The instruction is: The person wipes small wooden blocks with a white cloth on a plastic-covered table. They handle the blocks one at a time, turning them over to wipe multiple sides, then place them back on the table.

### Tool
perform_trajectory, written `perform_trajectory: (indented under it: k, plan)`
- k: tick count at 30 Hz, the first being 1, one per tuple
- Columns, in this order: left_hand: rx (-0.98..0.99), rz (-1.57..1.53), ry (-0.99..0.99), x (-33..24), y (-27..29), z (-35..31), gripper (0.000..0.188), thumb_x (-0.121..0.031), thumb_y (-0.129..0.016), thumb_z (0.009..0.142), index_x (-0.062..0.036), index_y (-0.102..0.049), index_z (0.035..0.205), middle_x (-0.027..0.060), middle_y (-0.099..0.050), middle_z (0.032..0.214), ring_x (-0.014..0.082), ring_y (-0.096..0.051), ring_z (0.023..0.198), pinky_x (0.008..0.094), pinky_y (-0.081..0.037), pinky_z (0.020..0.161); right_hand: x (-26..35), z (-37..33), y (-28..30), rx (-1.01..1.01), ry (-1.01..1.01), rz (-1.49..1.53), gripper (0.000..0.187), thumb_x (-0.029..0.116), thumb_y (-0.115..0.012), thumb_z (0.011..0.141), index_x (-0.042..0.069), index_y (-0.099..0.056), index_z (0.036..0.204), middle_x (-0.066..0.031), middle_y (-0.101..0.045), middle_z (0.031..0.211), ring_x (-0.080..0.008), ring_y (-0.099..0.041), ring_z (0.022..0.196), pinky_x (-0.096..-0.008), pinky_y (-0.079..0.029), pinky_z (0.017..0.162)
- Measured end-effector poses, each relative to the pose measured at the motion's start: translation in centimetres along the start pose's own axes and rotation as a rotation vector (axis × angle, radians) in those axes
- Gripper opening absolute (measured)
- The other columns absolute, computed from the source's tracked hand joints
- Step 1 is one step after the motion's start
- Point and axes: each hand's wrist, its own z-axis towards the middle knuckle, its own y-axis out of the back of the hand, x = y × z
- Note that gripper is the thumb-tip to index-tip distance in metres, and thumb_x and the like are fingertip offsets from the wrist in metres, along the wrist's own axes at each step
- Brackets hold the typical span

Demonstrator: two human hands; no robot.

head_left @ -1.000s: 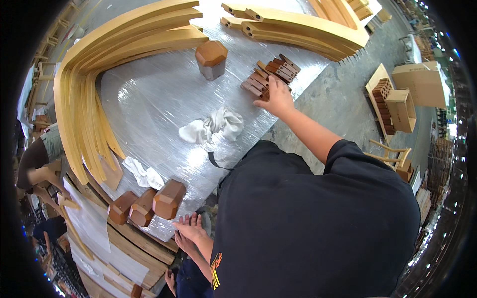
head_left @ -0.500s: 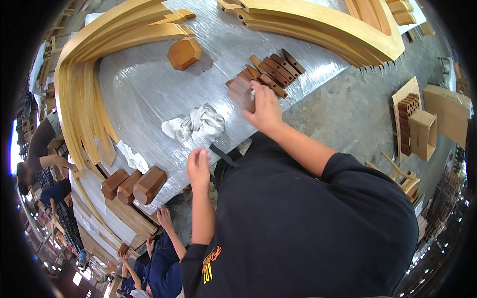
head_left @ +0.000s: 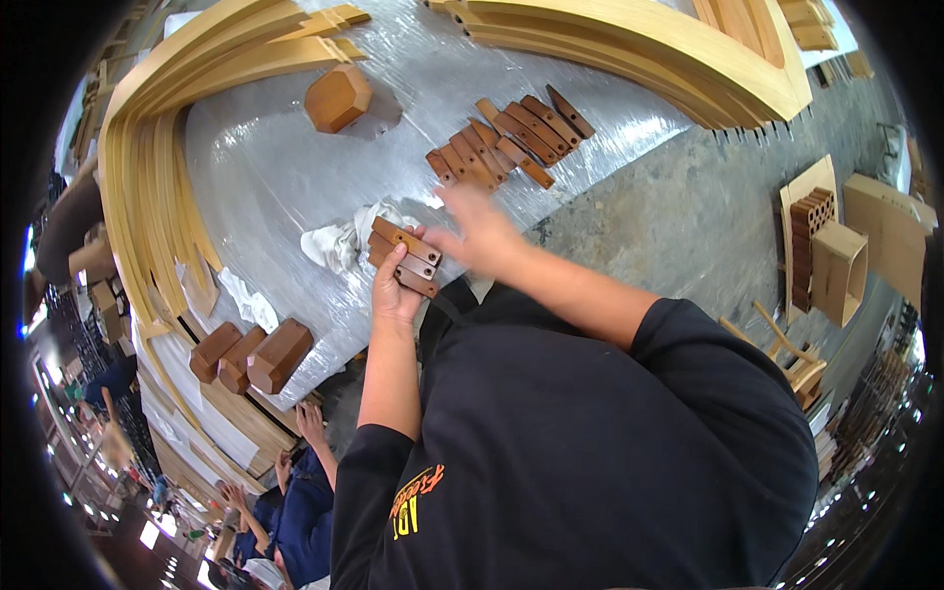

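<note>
My left hand (head_left: 391,293) is closed around several small brown wooden blocks (head_left: 401,244) with drilled holes, held just in front of the table's near edge. Blurred by motion, my right hand (head_left: 480,228) is between those blocks and a row of similar brown wooden pieces (head_left: 500,141) lying on the table; its fingers are too smeared to read. A crumpled white cloth (head_left: 334,246) lies behind my left hand, partly covered by the held blocks.
Plastic film covers the table (head_left: 265,177). Curved pale wood parts (head_left: 138,197) stand stacked left, others (head_left: 629,49) at the back right. One octagonal wooden block (head_left: 337,98) is near the back; three brown blocks (head_left: 280,356) sit at the left corner. Co-workers (head_left: 305,511) are lower left; a cardboard box (head_left: 841,270) stands right.
Several wooden blocks have come into my left hand, which was empty before. My right hand, earlier at the row with blurred pieces, has moved left and nearer to me.
</note>
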Motion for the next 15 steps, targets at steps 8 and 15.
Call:
perform_trajectory:
  k: [8, 15]
  plan:
    - [0.062, -0.184, -0.169, -0.9, 0.1, -0.8, 0.089, -0.070, -0.063, 0.097, 0.0021, -0.051, 0.148, 0.0265, -0.058, 0.147, 0.0519, -0.056, 0.135, 0.0600, -0.046, 0.117, -7.2, 4.7, 3.4, 0.204, -0.356, -0.425, 0.037, 0.034, -0.074, 0.096, 0.002, -0.070, 0.114, -0.0215, -0.072, 0.115, -0.0393, -0.071, 0.110, -0.0492, -0.057, 0.094]
    - [0.105, -0.248, -0.205, -1.3, 1.4, -1.2, 0.083, -0.062, -0.065, 0.099, 0.0028, -0.050, 0.149, 0.0270, -0.057, 0.148, 0.0524, -0.055, 0.137, 0.0606, -0.044, 0.118, -6.1, 6.0, 3.1, 0.225, -0.386, -0.540, 0.036, 0.036, -0.072, 0.093, 0.001, -0.073, 0.104, -0.0219, -0.074, 0.106, -0.0415, -0.072, 0.101, -0.0515, -0.057, 0.089]
